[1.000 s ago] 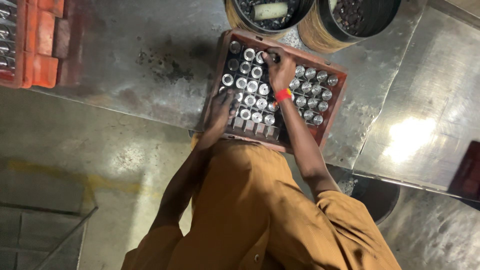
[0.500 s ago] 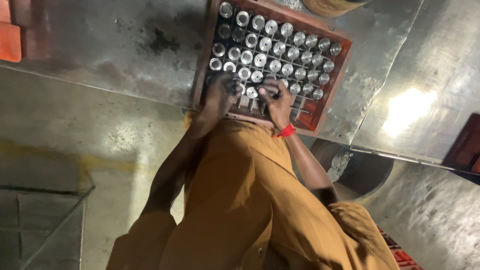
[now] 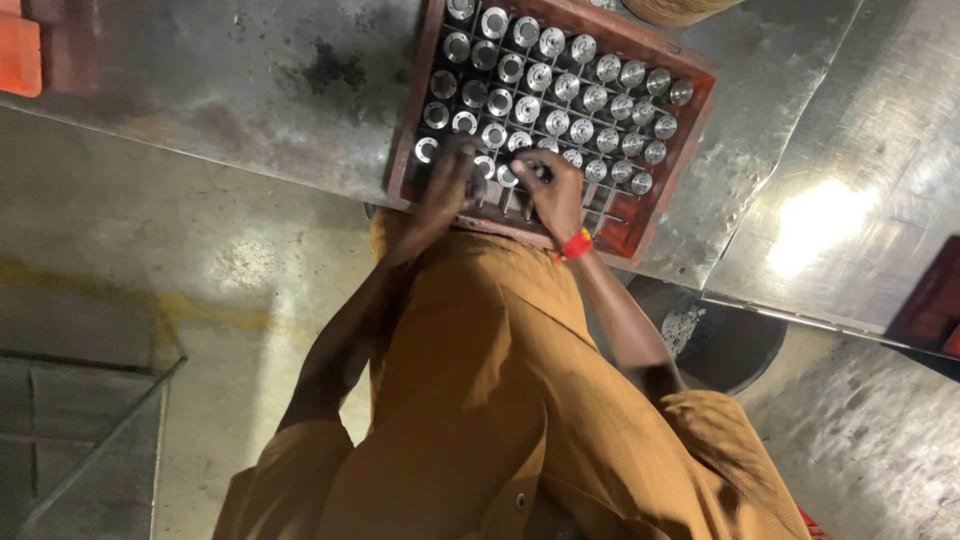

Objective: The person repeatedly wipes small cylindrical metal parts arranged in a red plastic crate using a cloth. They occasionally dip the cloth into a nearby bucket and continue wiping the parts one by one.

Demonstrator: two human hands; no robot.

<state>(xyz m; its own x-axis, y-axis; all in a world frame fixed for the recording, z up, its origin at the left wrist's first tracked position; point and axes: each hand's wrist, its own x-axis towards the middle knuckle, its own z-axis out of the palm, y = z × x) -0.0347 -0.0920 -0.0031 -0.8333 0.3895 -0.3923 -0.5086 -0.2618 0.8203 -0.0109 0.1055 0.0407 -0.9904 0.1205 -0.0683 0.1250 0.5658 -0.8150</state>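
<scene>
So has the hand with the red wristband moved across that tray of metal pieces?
Yes. The right hand was reaching to the far rows of the red tray a second ago; now it is at the row nearest the person's body.

Scuffed steel table (image 3: 250,90), red gridded crate (image 3: 690,150), orange block (image 3: 18,55)

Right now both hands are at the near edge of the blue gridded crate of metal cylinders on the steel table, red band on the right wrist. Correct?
One thing is off: the crate is red, not blue, as the head view shows. The rest holds: the left hand and right hand are at its near edge among the metal cylinders, on the steel table, with a red band on the right wrist.
</scene>
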